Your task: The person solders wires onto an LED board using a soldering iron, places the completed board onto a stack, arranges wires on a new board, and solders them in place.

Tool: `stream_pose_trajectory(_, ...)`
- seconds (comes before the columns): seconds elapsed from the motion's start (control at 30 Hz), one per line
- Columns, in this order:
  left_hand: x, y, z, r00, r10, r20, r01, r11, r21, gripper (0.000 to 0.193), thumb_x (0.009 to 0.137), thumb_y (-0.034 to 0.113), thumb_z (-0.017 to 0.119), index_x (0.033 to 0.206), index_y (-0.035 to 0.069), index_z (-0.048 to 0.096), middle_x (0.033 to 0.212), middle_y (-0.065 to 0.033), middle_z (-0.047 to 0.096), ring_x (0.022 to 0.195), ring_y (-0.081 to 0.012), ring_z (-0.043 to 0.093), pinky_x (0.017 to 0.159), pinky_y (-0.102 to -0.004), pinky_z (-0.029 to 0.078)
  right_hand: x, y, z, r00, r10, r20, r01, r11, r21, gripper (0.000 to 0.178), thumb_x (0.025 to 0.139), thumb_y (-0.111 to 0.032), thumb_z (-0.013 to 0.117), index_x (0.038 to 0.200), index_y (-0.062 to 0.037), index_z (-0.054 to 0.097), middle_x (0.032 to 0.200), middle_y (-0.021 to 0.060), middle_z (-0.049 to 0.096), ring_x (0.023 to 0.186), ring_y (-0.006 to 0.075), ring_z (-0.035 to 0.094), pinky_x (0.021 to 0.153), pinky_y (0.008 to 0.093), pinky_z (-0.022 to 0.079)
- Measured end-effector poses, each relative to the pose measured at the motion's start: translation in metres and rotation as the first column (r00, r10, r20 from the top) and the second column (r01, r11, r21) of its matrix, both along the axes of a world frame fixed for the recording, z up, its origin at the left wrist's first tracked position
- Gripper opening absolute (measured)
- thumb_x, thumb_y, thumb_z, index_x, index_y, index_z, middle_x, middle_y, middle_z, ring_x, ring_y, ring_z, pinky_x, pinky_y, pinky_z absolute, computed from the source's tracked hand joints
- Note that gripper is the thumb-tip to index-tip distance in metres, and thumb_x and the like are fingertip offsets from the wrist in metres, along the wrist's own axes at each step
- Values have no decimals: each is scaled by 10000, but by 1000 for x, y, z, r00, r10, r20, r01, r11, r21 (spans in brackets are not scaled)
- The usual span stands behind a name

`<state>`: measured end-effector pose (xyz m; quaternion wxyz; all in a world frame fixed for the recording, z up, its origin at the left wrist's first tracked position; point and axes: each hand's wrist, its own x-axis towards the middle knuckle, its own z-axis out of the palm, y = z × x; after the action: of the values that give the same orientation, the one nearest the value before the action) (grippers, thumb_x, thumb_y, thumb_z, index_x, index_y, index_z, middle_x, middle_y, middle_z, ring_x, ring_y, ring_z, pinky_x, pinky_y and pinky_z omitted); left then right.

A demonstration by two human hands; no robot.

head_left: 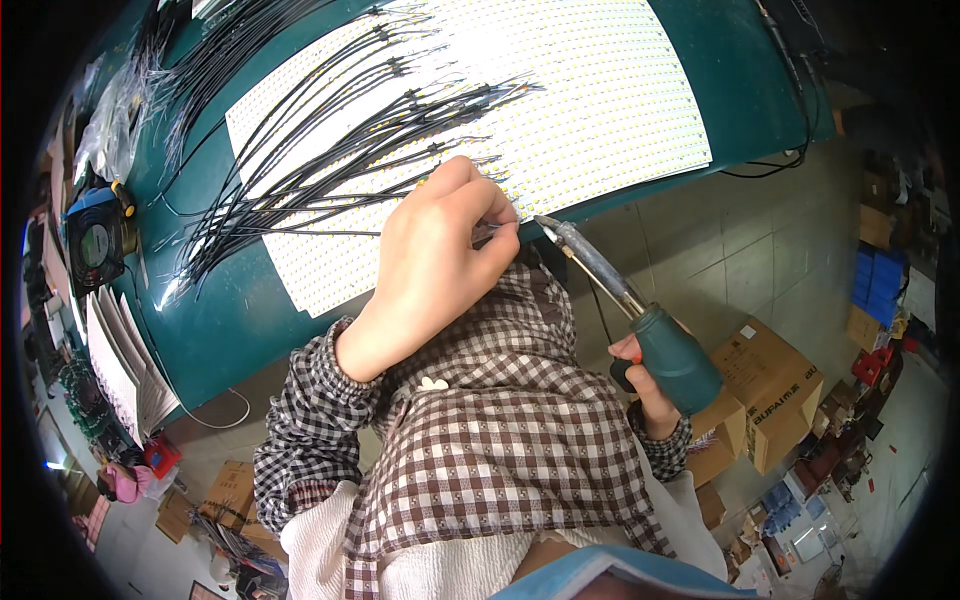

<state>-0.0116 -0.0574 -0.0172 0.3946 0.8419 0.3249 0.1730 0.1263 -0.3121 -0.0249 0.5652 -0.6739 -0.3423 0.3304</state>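
My left hand (430,250) is over the near edge of a white LED panel sheet (600,90), its thumb and fingers closed in a pinch. A thin wire end shows between them, and a black cable (335,233) runs in under the hand. My right hand (650,385) grips a soldering gun (675,355) by its dark green handle. Its metal tip points up and left, close beside my left fingertips at the sheet's edge. Whether the tip touches the wire or the sheet is too small to tell. Many black cables (330,170) lie across the sheet, their thin ends on the LED rows.
The sheet lies on a green-topped table (250,345). More black cables (240,45) lie at the far left, with a small black fan (97,240) and a stack of white sheets (125,365) nearer. Cardboard boxes (770,390) stand on the floor to the right.
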Motion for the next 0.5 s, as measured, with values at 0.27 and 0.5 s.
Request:
stream_pose_trajectory(0.27,0,2,4,1000,-17,-20,18,1000,26,88,718,41,708,757,46,630,792,-97,555,716,-310,600,625,-407,478,2,1,1,981,63,185,-47,995,-94,474,756,-109,840,1150,74,650,890,60,726,788,146,699,751,284,574)
stream_pose_trajectory(0.5,0,1,4,1000,-15,-25,16,999,35,91,717,49,710,751,47,625,794,-95,557,720,-311,601,624,-409,478,-2,0,0,984,28,174,-12,996,-93,504,740,-108,846,1164,75,645,892,65,726,782,154,701,742,283,574)
